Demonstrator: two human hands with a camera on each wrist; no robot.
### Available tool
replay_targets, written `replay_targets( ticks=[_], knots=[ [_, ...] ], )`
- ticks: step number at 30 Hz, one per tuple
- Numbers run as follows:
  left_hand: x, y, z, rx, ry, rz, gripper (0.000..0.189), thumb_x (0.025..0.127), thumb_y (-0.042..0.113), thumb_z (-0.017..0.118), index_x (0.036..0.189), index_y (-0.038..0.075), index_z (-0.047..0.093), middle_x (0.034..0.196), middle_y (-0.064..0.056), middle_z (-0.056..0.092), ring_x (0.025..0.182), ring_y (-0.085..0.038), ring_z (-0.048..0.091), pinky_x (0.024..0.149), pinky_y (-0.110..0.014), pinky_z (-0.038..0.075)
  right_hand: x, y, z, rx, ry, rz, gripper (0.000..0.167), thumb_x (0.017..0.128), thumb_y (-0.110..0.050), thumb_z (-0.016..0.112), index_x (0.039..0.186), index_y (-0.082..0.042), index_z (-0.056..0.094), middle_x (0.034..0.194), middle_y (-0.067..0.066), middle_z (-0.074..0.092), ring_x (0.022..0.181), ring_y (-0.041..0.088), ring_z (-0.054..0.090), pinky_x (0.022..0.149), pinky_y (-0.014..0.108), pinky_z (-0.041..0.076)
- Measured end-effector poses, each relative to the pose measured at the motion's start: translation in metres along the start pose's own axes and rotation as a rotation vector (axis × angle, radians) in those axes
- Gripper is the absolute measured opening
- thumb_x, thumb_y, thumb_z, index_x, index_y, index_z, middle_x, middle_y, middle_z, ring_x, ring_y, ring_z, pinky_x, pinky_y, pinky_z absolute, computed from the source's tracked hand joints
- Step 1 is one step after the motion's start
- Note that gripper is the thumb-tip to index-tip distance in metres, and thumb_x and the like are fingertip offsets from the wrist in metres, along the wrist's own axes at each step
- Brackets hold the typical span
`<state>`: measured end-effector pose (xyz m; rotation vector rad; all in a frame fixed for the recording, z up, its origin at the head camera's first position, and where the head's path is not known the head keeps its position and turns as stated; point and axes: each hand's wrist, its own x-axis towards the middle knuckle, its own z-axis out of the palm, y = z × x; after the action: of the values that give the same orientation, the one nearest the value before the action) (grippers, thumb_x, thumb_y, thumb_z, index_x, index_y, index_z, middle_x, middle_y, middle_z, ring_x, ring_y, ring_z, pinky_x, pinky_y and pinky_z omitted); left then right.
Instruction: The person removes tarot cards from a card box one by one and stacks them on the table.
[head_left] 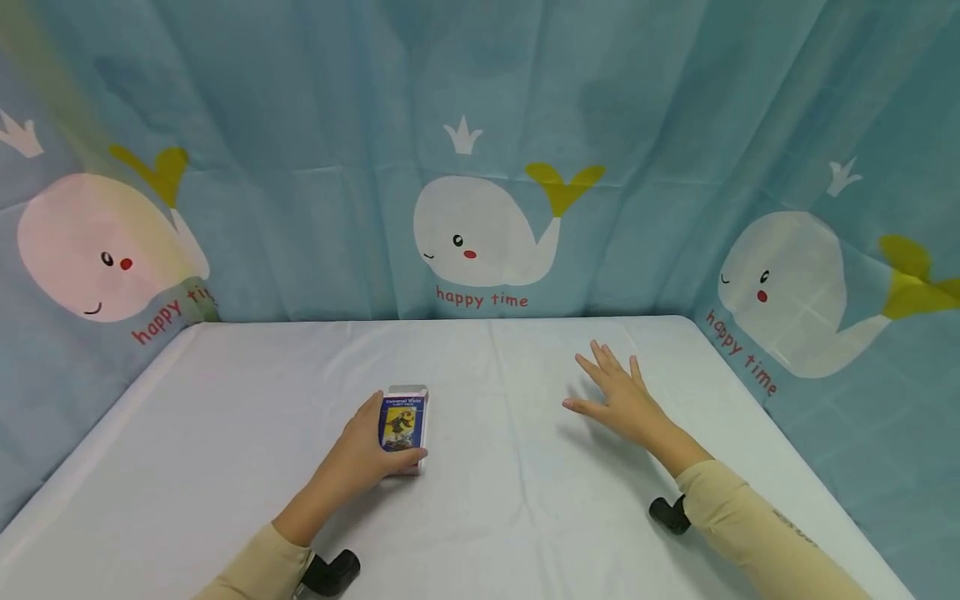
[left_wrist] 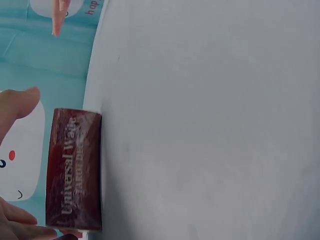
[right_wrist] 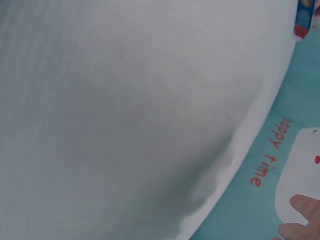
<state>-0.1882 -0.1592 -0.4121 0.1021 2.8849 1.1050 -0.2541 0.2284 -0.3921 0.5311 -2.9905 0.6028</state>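
Table: white cloth over the whole top, far edge at 12 o'clock, loosely wrinkled.
Crease: faint, runs roughly 12 to 6 near mid-table.
Card box: appears to lie flat on the cloth, 11 o'clock from centre, picture face up, long axis near 12–6.
Near end: dark red, lettered, faces 6.
Shadows: soft, at 3 and 8.
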Motion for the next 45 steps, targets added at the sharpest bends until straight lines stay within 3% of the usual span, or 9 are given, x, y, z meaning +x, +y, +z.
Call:
replay_targets(
  ticks=[6, 12, 14, 19, 34, 40, 45],
  knots=[
    [0.000, 0.001, 0.003, -0.031, 0.011, -0.011, 0.117, 0.076, 0.047, 0.082, 0.155, -0.008, 0.015, 0.144, -0.027, 0.044, 0.113, -0.031, 0.051, 0.095, -0.048, 0.045, -0.002, -0.011, 0.004, 0.033, -0.002, -0.034, 0.089, 0.087, -0.058, 0.065, 0.155, -0.010, 0.035, 0.167, 0.017, 0.013, 0.155, 0.039, 0.009, 0.119, 0.063, -0.008],
    [-0.001, 0.005, 0.007, -0.041, 0.004, -0.049, 0.124, 0.074, 0.047, 0.084, 0.153, -0.013, 0.010, 0.156, -0.034, 0.025, 0.134, -0.047, 0.039, 0.104, -0.058, 0.039, -0.007, -0.019, 0.008, 0.052, -0.006, -0.045, 0.086, 0.088, -0.056, 0.066, 0.155, -0.010, 0.035, 0.166, 0.017, 0.014, 0.155, 0.038, 0.009, 0.119, 0.062, -0.008],
    [-0.001, 0.007, 0.009, -0.036, 0.007, -0.064, 0.124, 0.074, 0.045, 0.085, 0.153, -0.014, 0.010, 0.157, -0.035, 0.023, 0.134, -0.047, 0.038, 0.104, -0.059, 0.039, -0.008, -0.021, 0.008, 0.061, -0.007, -0.046, 0.086, 0.088, -0.056, 0.066, 0.155, -0.010, 0.036, 0.166, 0.017, 0.014, 0.154, 0.039, 0.009, 0.119, 0.062, -0.009],
    [-0.002, 0.010, 0.011, -0.028, 0.017, -0.079, 0.118, 0.073, 0.036, 0.086, 0.152, -0.015, 0.015, 0.152, -0.036, 0.031, 0.123, -0.042, 0.045, 0.100, -0.056, 0.042, -0.009, -0.025, 0.010, 0.076, -0.005, -0.053, 0.085, 0.088, -0.056, 0.066, 0.154, -0.010, 0.036, 0.166, 0.018, 0.015, 0.154, 0.039, 0.009, 0.119, 0.063, -0.009],
    [0.003, 0.013, 0.006, 0.019, -0.056, -0.086, 0.115, 0.072, 0.029, 0.087, 0.153, -0.013, 0.017, 0.150, -0.033, 0.033, 0.120, -0.040, 0.045, 0.098, -0.058, 0.044, -0.004, -0.034, 0.016, 0.161, -0.022, -0.069, 0.081, 0.089, -0.049, 0.068, 0.153, -0.008, 0.039, 0.165, 0.019, 0.018, 0.154, 0.039, 0.013, 0.119, 0.063, -0.007],
    [0.010, 0.016, 0.008, 0.067, -0.023, -0.103, 0.116, 0.073, 0.037, 0.086, 0.149, -0.019, 0.019, 0.144, -0.039, 0.035, 0.126, -0.048, 0.041, 0.100, -0.059, 0.043, -0.001, -0.040, 0.018, 0.201, -0.024, -0.076, 0.081, 0.090, -0.049, 0.068, 0.154, -0.009, 0.038, 0.166, 0.015, 0.017, 0.154, 0.038, 0.013, 0.120, 0.061, -0.005],
    [0.013, 0.018, 0.008, 0.097, -0.027, -0.085, 0.103, 0.074, 0.029, 0.086, 0.146, -0.017, 0.029, 0.137, -0.034, 0.043, 0.114, -0.040, 0.046, 0.093, -0.053, 0.047, 0.001, -0.045, 0.017, 0.245, -0.031, -0.067, 0.082, 0.090, -0.049, 0.068, 0.154, -0.009, 0.036, 0.166, 0.013, 0.017, 0.155, 0.036, 0.012, 0.121, 0.061, -0.002]
  ],
)
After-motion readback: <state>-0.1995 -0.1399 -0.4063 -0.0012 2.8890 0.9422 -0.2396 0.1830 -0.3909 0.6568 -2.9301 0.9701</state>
